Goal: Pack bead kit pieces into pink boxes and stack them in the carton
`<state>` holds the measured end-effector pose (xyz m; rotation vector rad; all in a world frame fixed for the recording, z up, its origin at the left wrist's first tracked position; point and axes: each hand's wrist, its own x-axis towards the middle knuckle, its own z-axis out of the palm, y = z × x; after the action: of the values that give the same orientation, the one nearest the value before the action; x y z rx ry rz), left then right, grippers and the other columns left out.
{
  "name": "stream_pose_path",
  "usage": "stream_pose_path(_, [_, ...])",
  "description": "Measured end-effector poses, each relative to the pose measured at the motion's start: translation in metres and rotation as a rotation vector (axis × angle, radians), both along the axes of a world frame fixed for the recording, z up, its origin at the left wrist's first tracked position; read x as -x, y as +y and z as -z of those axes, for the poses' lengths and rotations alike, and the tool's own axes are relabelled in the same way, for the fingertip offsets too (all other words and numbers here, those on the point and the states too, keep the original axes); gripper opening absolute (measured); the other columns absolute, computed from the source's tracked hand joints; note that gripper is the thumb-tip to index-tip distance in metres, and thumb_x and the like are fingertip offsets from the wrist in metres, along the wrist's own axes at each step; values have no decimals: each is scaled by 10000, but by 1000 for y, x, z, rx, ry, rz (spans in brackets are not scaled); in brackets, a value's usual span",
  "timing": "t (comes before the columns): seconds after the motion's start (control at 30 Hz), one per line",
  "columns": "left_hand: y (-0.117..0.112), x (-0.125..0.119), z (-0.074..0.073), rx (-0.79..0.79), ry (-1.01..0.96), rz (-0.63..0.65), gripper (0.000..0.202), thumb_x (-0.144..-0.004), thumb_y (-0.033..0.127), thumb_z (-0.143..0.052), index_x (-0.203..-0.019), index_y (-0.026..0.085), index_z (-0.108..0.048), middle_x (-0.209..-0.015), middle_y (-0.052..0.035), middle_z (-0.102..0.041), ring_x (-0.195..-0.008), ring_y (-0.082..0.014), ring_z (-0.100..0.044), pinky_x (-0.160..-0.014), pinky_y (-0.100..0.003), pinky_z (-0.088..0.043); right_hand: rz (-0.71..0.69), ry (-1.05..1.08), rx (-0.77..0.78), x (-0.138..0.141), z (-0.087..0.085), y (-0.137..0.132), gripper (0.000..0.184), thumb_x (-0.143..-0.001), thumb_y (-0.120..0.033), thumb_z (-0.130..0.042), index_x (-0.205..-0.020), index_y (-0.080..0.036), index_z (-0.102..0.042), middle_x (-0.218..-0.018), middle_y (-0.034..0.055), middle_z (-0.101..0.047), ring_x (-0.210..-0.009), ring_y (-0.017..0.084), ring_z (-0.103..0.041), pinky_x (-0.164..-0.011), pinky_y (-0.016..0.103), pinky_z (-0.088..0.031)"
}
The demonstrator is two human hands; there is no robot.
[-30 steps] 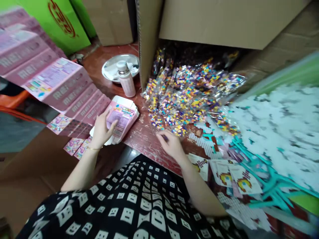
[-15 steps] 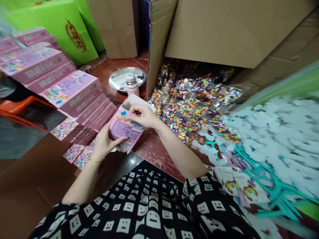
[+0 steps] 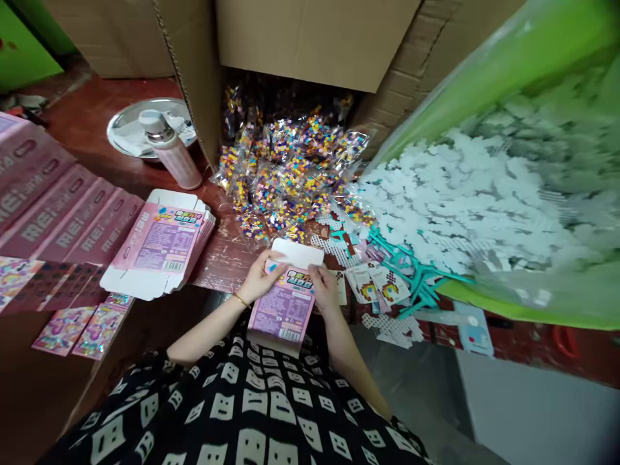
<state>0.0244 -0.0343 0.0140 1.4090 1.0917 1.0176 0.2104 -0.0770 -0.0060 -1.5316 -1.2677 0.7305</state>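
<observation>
Between my two hands is a pink and purple printed cardboard box [image 3: 281,309], held near my lap with its white flap standing up at the far end. My left hand [image 3: 261,279] grips its upper left edge, thumb on the printed face. On the opposite side my right hand [image 3: 325,287] closes around the upper right edge. Its fingertips lie behind the box and are partly hidden. To the left, a stack of flat unfolded boxes [image 3: 165,239] of the same print rests on the red table [image 3: 220,258].
Filled pink boxes [image 3: 62,200] are stacked at left. Bead packets [image 3: 295,174] spill from a big carton [image 3: 310,39]. A pink bottle [image 3: 172,152] stands by a metal tray [image 3: 119,132]. White pegboard pieces [image 3: 465,194], teal tweezers [image 3: 416,278] and pattern cards [image 3: 378,284] lie at right.
My view has swung right. Both hands have brought the box from beside the stacked boxes to in front of my body, and my right hand has moved from its opening to its right edge.
</observation>
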Motion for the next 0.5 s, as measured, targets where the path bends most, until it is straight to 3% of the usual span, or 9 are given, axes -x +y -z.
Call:
stream_pose_path(0.07, [5,-7,7,24,47,34,432,-812,513,-660,-585,194,-478,-644,-5,-548,-703,-164,-572,-760,-299,-492,33,39,-9,4,11,-7,418,-887,-538,-516,-628,-210,-524,-702,23,-557,-715,191,-599,-706,336,-525])
stream_pose_path(0.1, [5,-9,10,24,53,29,452,-817,517,-654,-576,197,-446,-620,4,-522,-671,-155,-550,-729,-292,-479,82,55,-52,6,13,-10,347,-870,-513,-556,-712,-205,-572,-764,35,-597,-784,202,-625,-761,350,-529])
stream_pose_path(0.13, [4,-10,12,10,37,-2,422,-802,512,-678,-621,198,-461,-658,1,-547,-680,-153,-553,-722,-289,-474,143,80,-107,9,13,-13,278,-842,-480,-612,-839,-202,-606,-834,43,-629,-854,210,-643,-819,363,-527])
stream_pose_path(0.23, [-2,-13,14,-38,-68,-125,426,-707,475,-787,-910,203,-530,-870,-31,-644,-802,-164,-613,-788,-294,-485,232,203,-202,13,6,-14,422,-773,-385,-731,-1126,-216,-574,-855,23,-664,-862,194,-672,-840,352,-530])
stream_pose_path(0.33, [1,-13,7,29,-33,-71,401,-715,476,-782,-890,182,-573,-782,-10,-635,-726,-143,-598,-724,-262,-474,62,235,-87,3,-5,-7,245,-793,-390,-725,-950,-210,-675,-803,27,-676,-778,170,-659,-734,297,-526])
stream_pose_path(0.4, [7,-12,1,104,18,-20,355,-744,484,-754,-817,167,-613,-730,2,-620,-647,-122,-552,-638,-234,-442,-80,252,7,-10,-12,0,210,-809,-412,-712,-839,-205,-726,-878,56,-711,-837,178,-668,-767,302,-527])
stream_pose_path(0.5, [11,-13,-2,102,36,-27,338,-772,492,-725,-739,170,-629,-688,13,-596,-618,-115,-514,-614,-231,-422,-194,348,129,-27,-16,8,240,-787,-442,-737,-876,-222,-769,-951,61,-751,-907,203,-689,-842,337,-534])
